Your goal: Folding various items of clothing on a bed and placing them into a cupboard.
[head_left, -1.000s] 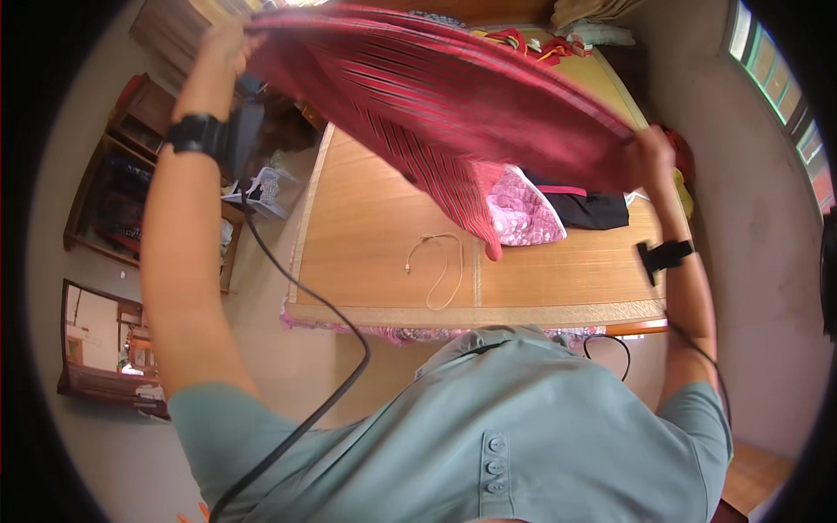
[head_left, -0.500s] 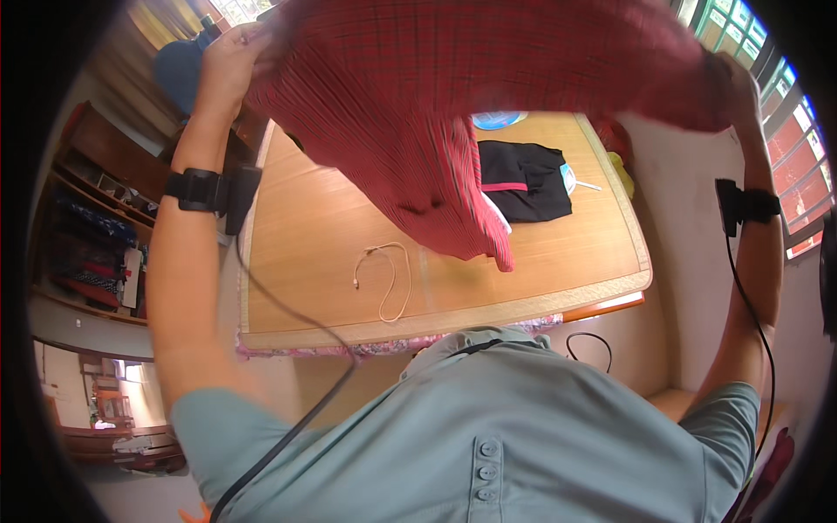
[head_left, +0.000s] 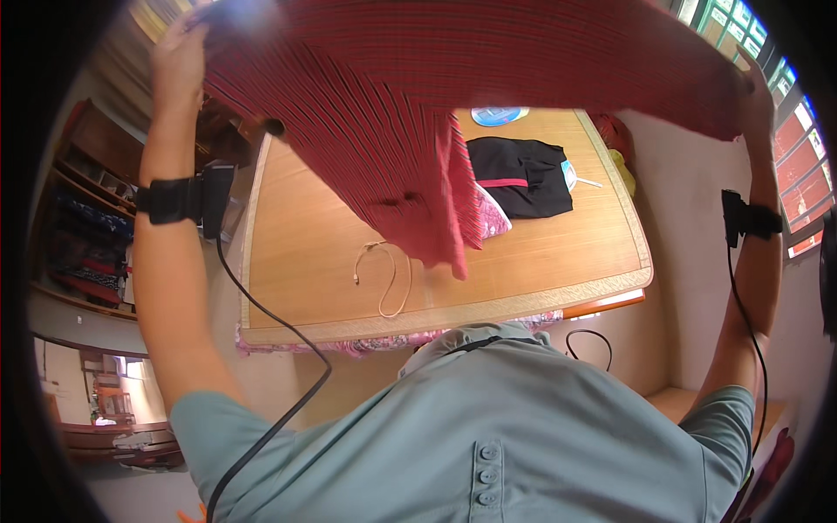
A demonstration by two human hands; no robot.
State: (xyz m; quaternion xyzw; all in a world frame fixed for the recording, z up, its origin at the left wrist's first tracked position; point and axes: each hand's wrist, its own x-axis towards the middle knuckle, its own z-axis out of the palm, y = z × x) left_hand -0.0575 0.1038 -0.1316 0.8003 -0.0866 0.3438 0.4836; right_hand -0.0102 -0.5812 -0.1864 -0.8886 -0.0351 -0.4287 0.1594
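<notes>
Both arms are raised high, stretching a red striped cloth (head_left: 453,96) wide above a bed covered by a woven straw mat (head_left: 305,235). My left hand (head_left: 179,48) grips the cloth's left corner at the top left of the view. At the upper right, my right hand (head_left: 757,87) clutches the other end. A loose part of the cloth hangs down in the middle over the mat. Each wrist wears a black strap with a cable running down the arm.
On the mat lie a thin white cord (head_left: 384,275), a folded black garment with a red stripe (head_left: 519,179), a pink cloth (head_left: 493,218) and a blue round thing (head_left: 497,115). Dark wooden shelves (head_left: 78,235) stand left. Coloured window panes (head_left: 798,148) are right.
Both hands lifted the red cloth higher and spread it wider. The view swung, so the bed now sits further right and the black garment shows fully.
</notes>
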